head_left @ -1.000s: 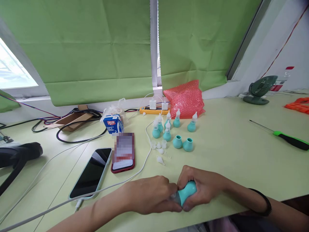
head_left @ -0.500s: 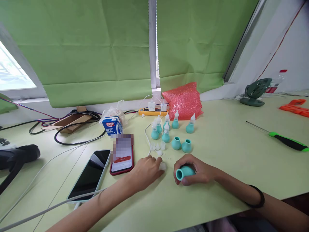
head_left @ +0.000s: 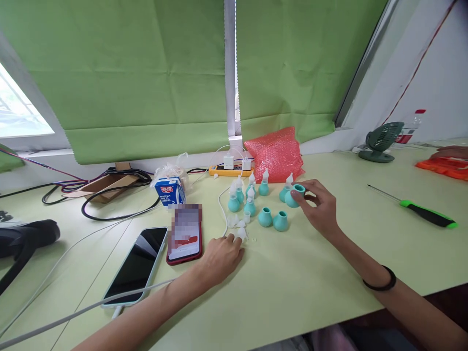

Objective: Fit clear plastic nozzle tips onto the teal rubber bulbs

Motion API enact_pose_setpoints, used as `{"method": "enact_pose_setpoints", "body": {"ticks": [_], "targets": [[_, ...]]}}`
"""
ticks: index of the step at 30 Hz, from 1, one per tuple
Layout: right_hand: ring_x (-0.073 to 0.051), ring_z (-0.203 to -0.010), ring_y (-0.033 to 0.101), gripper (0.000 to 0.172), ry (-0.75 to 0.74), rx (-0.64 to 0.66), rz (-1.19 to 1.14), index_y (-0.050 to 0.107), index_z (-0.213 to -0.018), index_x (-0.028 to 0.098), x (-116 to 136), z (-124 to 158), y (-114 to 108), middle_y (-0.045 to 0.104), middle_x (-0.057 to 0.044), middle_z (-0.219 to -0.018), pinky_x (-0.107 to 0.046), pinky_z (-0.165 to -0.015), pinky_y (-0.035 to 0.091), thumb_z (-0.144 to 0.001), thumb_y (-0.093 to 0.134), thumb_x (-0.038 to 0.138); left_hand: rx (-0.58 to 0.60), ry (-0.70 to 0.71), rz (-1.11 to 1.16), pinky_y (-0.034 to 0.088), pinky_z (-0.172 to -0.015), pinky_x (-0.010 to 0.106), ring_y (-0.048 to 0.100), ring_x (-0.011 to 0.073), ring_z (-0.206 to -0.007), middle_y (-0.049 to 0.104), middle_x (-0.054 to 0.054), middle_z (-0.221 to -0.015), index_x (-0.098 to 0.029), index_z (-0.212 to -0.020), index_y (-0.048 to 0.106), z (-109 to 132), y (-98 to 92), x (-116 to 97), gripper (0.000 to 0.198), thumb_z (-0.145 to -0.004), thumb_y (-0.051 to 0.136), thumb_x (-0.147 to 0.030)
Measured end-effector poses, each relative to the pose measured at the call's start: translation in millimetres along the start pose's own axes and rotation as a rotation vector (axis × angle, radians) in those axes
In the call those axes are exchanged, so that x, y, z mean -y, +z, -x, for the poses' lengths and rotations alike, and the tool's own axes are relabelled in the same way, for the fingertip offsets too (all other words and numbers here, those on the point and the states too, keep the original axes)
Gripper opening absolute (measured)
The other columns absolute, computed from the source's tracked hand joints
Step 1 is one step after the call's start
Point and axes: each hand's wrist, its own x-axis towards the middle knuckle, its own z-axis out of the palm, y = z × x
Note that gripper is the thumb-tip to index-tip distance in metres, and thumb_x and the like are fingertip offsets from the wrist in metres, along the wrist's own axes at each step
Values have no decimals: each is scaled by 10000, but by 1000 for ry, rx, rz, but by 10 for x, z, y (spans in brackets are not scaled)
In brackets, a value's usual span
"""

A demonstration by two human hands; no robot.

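Note:
My right hand [head_left: 319, 207] grips a teal rubber bulb [head_left: 294, 196] and holds it beside a bulb with a white nozzle [head_left: 285, 189]. Two open teal bulbs [head_left: 272, 219] stand just left of it, and several bulbs with nozzles [head_left: 244, 193] stand behind them. My left hand [head_left: 220, 254] rests on the table with its fingertips pinched on a small clear plastic tip [head_left: 241, 234]. More small clear tips [head_left: 235, 222] lie just beyond its fingers.
Two phones [head_left: 157, 253] and a white cable [head_left: 69, 312] lie left of my left arm. A milk carton [head_left: 169, 191], power strip [head_left: 229, 170] and red bubble-wrap bag [head_left: 274, 152] sit behind. A green-handled screwdriver [head_left: 423, 213], fan [head_left: 380, 142] and orange item [head_left: 440, 166] are right.
My hands separated. The right hand carried the teal bulb away from the table edge to the group of bulbs; the left hand moved out to the clear tips.

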Motion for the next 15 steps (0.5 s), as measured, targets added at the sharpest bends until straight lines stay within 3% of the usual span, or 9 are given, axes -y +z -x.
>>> {"method": "enact_pose_setpoints", "body": {"ticks": [3,6,9,12,15], "targets": [[-160,-688,568,270,113,171,182,603,-850,172,-280,-73,35,567,-65,-898,-278,-582,490,-708,535,392,-30,21,9,456,-552,318,582,220,-702,561,79,-789,-143,-837,481,35,-1,-58,202,-849,305,-240],[-146,-515,569,237,176,355,222,627,-735,164,-524,-72,87,622,-39,-711,-272,-517,476,-668,566,383,-61,44,13,463,-541,320,571,219,-707,559,76,-792,-142,-847,482,66,16,-107,199,-840,308,-239],[-139,-465,560,231,202,414,241,633,-709,180,-627,-58,89,625,-16,-634,-265,-503,459,-647,586,397,-87,74,1,465,-538,317,555,211,-704,549,76,-803,-148,-818,485,81,42,-138,199,-835,311,-242],[-152,-541,566,309,212,355,277,620,-808,193,-631,-104,24,627,-30,-728,-280,-550,451,-633,587,446,-124,106,-19,465,-553,319,535,205,-721,532,80,-825,-151,-800,485,83,61,-157,183,-829,320,-225],[-186,-695,555,500,186,103,348,530,-1023,176,-652,-226,-36,583,-77,-918,-308,-597,442,-649,543,508,-149,123,-36,462,-556,320,520,205,-732,520,86,-829,-149,-789,487,85,63,-170,190,-830,307,-197]]}}
